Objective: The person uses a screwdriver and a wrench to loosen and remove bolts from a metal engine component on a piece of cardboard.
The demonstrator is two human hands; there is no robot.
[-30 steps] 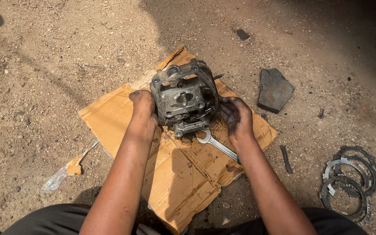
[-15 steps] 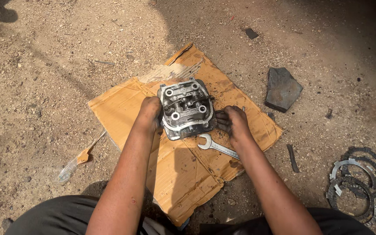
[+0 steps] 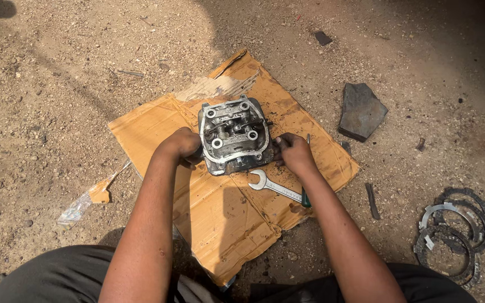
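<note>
Sandy, gravelly ground (image 3: 57,84), sunlit at left, shaded at upper right. A sheet of brown cardboard (image 3: 225,219) lies flat on it, torn and dirty, with a paler scuffed patch near its far corner.

Near the far middle of the cardboard sits a grey metal engine cylinder head (image 3: 234,134), open face upward, four round bolt bosses showing at its corners, dark greasy recess in the middle. It rests on the cardboard.

Left hand (image 3: 182,147) is pressed against the head's left side, fingers curled in a clenched grip on its edge. Right hand (image 3: 293,151) is at the head's right side, fingers closed on that edge; both hands grasp the head between them.

Flat dark stone (image 3: 361,111) on the ground, right of the cardboard, well apart from the hands. Stack of dark ring-shaped plates (image 3: 450,235) at far right on the ground.

Open-ended spanner (image 3: 273,186) lies on the cardboard just below the head, near the right wrist. A green-handled tool (image 3: 306,197) lies just beside it, partly hidden by the forearm. Small dark metal rod (image 3: 371,201) on the ground right of the cardboard. Scrap of clear plastic (image 3: 79,206) at left.
</note>
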